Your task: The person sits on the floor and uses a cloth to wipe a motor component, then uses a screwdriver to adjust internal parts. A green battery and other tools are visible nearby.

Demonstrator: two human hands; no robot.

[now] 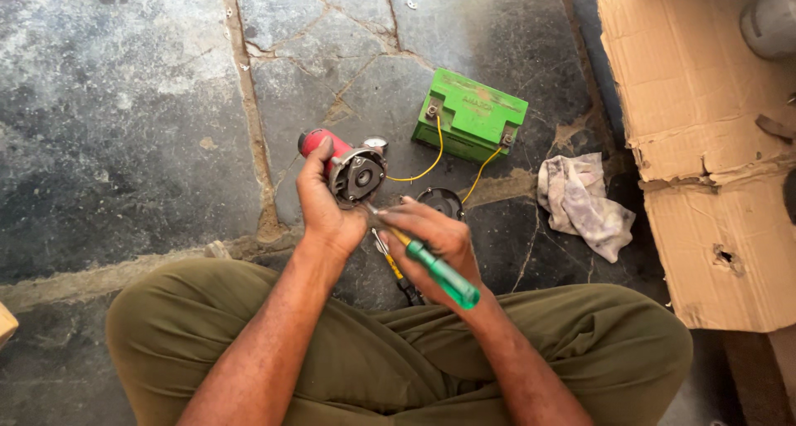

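— Left hand (325, 204)?
— Wrapped round a red motor (347, 166), lifted above the stone floor (124, 128).
— And the right hand (438, 242)?
— Just beside it, clenched on a green screwdriver (444, 274), tip at the motor's face. Beyond both sat a green battery (470, 115).

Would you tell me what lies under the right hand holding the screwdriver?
Under the right hand a yellow-handled tool and a dark round cover lie on the stone floor; the hand hides part of each.

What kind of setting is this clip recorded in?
Probably an informal repair spot on the ground: the person sits cross-legged on a cracked stone floor, with a green battery and its yellow wires, a dirty rag and flattened cardboard lying about.
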